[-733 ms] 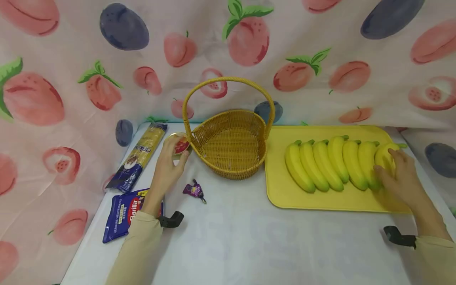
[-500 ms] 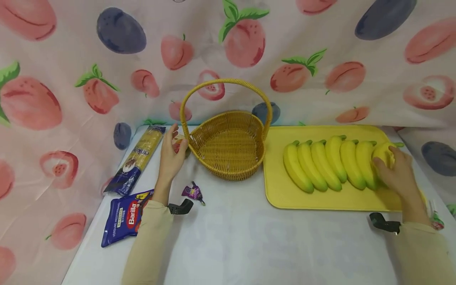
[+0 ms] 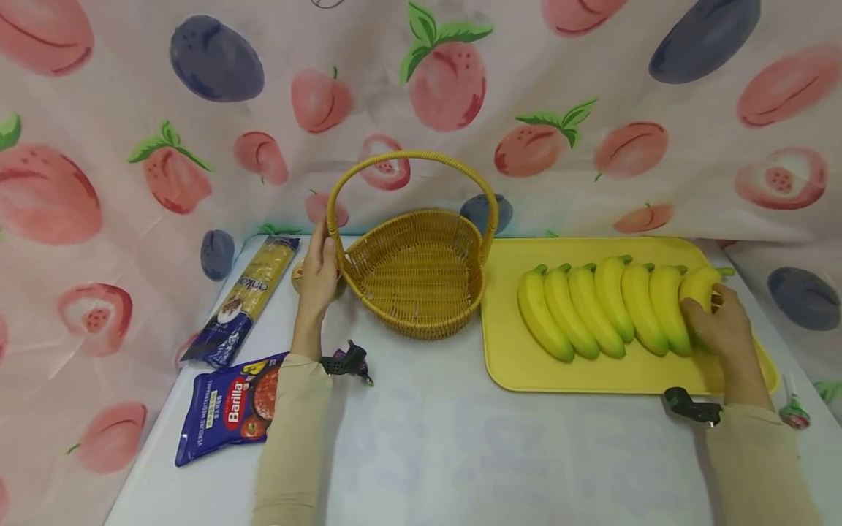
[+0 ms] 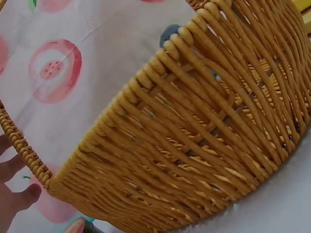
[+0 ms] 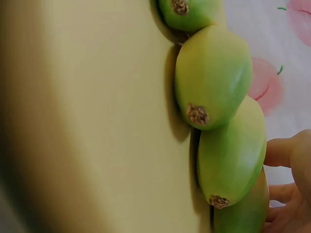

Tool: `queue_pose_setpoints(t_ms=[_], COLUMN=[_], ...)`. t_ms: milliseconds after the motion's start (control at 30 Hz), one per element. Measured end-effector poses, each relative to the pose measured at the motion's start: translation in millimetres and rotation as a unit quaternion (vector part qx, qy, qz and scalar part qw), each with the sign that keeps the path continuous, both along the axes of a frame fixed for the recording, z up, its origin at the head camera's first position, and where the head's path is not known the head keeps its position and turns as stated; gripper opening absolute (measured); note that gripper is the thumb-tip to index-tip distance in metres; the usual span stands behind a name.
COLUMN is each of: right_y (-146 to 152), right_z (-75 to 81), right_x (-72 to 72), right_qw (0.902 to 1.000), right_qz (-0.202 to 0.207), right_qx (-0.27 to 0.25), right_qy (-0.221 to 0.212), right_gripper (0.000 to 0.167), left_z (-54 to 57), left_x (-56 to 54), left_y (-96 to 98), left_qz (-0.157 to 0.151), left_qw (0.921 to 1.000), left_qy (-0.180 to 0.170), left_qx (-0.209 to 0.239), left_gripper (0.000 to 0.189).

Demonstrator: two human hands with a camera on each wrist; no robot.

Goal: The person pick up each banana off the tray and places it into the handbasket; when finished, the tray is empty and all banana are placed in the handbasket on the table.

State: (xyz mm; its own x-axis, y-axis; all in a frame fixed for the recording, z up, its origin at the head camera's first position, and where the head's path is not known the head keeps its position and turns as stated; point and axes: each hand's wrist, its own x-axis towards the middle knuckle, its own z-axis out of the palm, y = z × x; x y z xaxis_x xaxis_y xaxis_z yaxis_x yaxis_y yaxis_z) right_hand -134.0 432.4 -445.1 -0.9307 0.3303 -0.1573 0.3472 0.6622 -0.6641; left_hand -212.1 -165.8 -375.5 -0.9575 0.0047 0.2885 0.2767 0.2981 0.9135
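Note:
My left hand (image 3: pixel 319 281) is beside the left foot of the handle on a heart-shaped wicker basket (image 3: pixel 421 330), its fingers fairly straight. In the left wrist view, fingertips (image 4: pixel 30 195) lie by the outer side of the handle, seemingly against it; the basket's woven wall (image 4: pixel 194 121) fills most of that view. On the right, my right hand (image 3: pixel 720 321) holds the rightmost banana (image 3: pixel 696 281), thumb on one side and fingers on the other. Several more bananas (image 3: pixel 579 310) lie side by side on the yellow tray (image 3: pixel 526 380). The right wrist view shows their green tips (image 5: pixel 214 77).
A round tin (image 3: pixel 297 275) sits behind my left hand, mostly hidden. Further left lie a pasta packet (image 3: pixel 243 299) and a blue Barilla pouch (image 3: pixel 224 409). A purple wrapped candy (image 3: pixel 362 371) is partly covered by the wrist camera. Beside the tray lies a lollipop (image 3: pixel 794 415).
My left hand has moved from over the tin to the basket's handle. My right fingers have closed around the rightmost banana, and the forearm has swung left. The view has shifted slightly.

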Motion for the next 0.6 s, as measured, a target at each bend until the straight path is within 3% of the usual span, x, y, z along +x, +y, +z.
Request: queue_pose_setpoints(t_ms=[300, 600], right_y=[-1, 12], right_z=[0.8, 5.4], right_x=[-0.2, -3.7], right_qw=[0.9987, 0.9972], right_qz=[-0.032, -0.04], right_qx=[-0.035, -0.039], right_qy=[-0.016, -0.05], right_gripper=[0.082, 0.086], left_z=[-13.1, -14.9], left_x=[3.8, 5.7], left_y=[-3.4, -6.0], left_qz=[-0.002, -0.011], left_qw=[0.9995, 0.9984], left_qy=[0.009, 0.0], left_qx=[0.03, 0.055], left_gripper=[0.043, 0.046])
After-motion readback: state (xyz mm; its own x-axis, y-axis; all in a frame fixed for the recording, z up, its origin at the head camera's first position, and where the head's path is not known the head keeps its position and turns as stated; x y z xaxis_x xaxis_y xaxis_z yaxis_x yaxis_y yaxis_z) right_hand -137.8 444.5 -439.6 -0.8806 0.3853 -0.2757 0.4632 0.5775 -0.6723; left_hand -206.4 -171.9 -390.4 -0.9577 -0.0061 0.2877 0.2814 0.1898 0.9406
